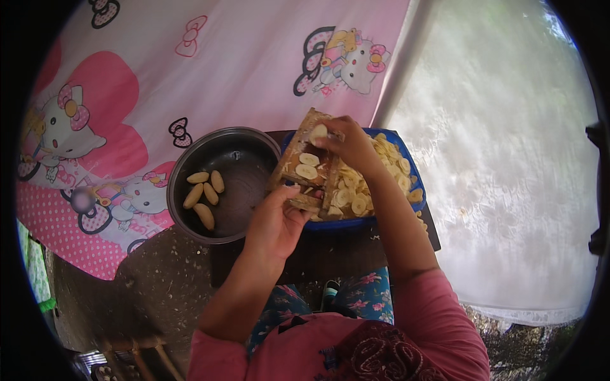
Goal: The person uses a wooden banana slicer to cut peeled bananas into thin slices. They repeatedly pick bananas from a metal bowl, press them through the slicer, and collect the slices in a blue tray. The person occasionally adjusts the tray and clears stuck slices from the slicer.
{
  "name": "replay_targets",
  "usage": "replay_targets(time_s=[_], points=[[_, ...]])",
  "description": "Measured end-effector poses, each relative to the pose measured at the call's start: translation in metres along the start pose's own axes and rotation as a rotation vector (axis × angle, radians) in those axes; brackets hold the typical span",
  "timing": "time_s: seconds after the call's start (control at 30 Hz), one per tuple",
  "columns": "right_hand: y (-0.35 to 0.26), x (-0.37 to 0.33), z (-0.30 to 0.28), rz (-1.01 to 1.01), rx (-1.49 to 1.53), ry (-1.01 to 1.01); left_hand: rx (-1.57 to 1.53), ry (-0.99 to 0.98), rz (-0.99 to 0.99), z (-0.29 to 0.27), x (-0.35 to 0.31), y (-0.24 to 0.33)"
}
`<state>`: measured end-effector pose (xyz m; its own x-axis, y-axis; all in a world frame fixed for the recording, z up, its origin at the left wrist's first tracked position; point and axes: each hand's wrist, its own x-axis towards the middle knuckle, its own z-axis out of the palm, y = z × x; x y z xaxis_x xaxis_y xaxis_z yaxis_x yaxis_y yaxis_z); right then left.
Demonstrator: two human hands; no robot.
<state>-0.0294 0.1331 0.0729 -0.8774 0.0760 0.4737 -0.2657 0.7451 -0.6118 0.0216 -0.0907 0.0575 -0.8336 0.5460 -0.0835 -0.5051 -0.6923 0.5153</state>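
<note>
A wooden slicer board (296, 147) lies slanted over the left side of a blue basin (349, 223). My left hand (276, 219) grips its near end, thumb on top. Toward the far end, my right hand (349, 143) is closed on a pale peeled banana piece (318, 133) against the board; the fingers partly cover it. Two banana slices (306, 171) rest on the wood between my hands. Many thin round banana slices (359, 203) fill the basin beneath and to the right of the board. The slicer's blade cannot be made out.
Left of the basin stands a wide metal pot (244, 162) with several whole peeled bananas (210, 194) inside. Pot and basin share a dark low table (356, 254). A pink cartoon-print curtain (241, 63) hangs behind, and a white sheet (495, 159) hangs at the right.
</note>
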Motion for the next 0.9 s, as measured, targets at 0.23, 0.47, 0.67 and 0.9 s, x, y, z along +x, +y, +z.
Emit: replay_targets(time_s=[0.23, 0.47, 0.67, 0.9], points=[[-0.012, -0.007, -0.004, -0.008, -0.063, 0.052, 0.024, -0.03, -0.011, 0.0, 0.001, 0.008], [0.01, 0.008, -0.001, 0.017, -0.051, 0.063, 0.016, 0.008, -0.033, 0.003, -0.005, 0.0], [-0.002, -0.009, -0.001, -0.053, 0.007, 0.118, 0.01, 0.005, -0.026, 0.003, -0.003, 0.006], [0.001, -0.011, -0.002, -0.017, -0.024, 0.106, 0.05, -0.041, -0.04, -0.002, -0.004, -0.002]])
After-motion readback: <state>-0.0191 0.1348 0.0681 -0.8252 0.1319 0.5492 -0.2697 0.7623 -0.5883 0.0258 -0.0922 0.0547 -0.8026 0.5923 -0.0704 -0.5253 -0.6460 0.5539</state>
